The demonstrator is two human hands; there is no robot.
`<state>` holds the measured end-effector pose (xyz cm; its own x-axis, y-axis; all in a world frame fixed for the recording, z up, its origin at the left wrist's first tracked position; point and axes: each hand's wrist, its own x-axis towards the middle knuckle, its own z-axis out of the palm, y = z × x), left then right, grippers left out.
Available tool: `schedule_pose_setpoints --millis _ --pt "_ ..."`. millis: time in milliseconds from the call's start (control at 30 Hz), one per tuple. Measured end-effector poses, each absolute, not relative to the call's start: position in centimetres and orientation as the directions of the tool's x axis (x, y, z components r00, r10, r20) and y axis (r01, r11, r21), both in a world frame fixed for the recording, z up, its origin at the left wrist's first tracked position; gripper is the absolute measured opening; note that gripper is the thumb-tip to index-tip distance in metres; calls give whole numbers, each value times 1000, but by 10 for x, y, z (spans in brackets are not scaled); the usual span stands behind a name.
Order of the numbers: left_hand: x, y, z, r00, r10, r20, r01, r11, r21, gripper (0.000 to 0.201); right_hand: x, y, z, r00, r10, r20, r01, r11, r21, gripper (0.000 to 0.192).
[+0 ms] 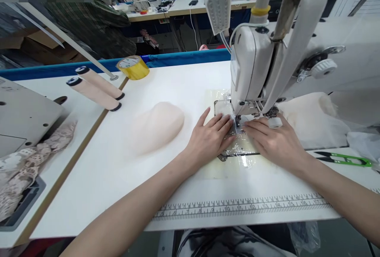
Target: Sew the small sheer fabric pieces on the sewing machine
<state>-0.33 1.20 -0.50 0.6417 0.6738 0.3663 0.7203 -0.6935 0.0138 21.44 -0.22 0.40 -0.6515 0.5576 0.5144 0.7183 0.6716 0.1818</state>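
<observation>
Occupying the right part of the table (89,186), the machine (249,67) has its long axis roughly parallel to the near edge, and its head end points toward the left edge. A ruler (237,207) is printed along the near edge; the white top extends between it and the film (246,146) under the head. More white top extends from the left hand to the brown left edge. A second machine (23,114) stands beyond that edge. At the right, gauze (314,118) is heaped beneath the machine's arm, limiting room there.

The left hand (208,136) rests on the film, fingers spread, thumb apart. The right hand (277,142) reaches in under the head, fingers together; whether they grip anything cannot be told. A sheer cup (162,126) lies left of the left hand, its long axis slanting from near left to far right, rounded end toward the far right. The lamp (216,4) hangs beside the head. Two spools (95,94) lie across the left edge; the tape (136,69) sits near the far left corner. Snips (344,155) lie beside the gauze, blades pointing left. The foot (238,124) stands between both hands' fingertips.
</observation>
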Motion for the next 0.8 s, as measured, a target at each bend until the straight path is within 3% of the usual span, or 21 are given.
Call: schedule_pose_setpoints --millis 300,400,467,533,667,800 --pt "4 -10 6 592 717 368 798 -586 -141 40 219 0 6 -634 553 541 736 646 201 31" --pt "6 -30 17 686 684 248 694 -718 61 32 220 -1 7 -627 549 552 732 657 178 32" --pt "6 -38 22 742 634 216 596 -772 219 40 221 -1 6 -629 545 555 726 666 169 32" --pt "4 -40 25 707 665 240 617 -746 252 44 221 -1 5 -618 551 561 727 673 140 31" --pt "1 -31 21 606 772 191 758 -634 155 36 221 -2 4 -542 639 546 755 656 -18 29" --pt "5 -31 8 649 729 218 730 -677 90 18 216 -8 9 -491 754 435 706 638 -308 23"
